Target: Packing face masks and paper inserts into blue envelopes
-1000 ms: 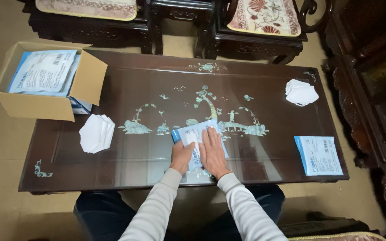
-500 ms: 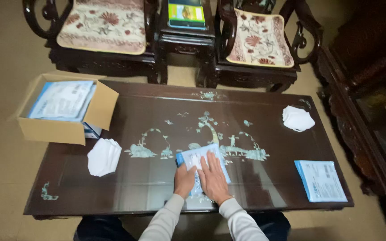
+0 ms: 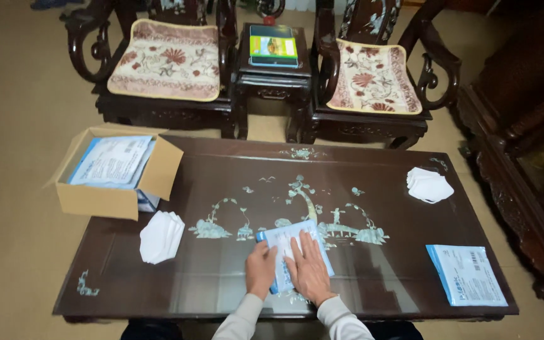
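A view from above of a dark wooden desk (image 3: 373, 302) with pale inlaid pictures of trees and birds. Near its front edge, at the middle, lies a flat white packet with a blue border (image 3: 288, 242). Both hands rest flat on it: the left hand (image 3: 260, 269) on its left edge, the right hand (image 3: 310, 272) across its middle. The fingers (image 3: 310, 247) lie straight and slightly spread, pressing down rather than pinching.

At the left end of the desk stands an open cardboard box (image 3: 105, 200) filled with similar blue and white packets. Just in front of it sits a stack of white folded masks (image 3: 161, 236). A second stack of masks (image 3: 430, 186) lies at the far right. A single blue and white packet (image 3: 467, 275) with a printed label lies at the front right corner.

Beyond the desk stand two carved chairs with floral cushions (image 3: 166, 60), and a small table (image 3: 274, 69) between them.
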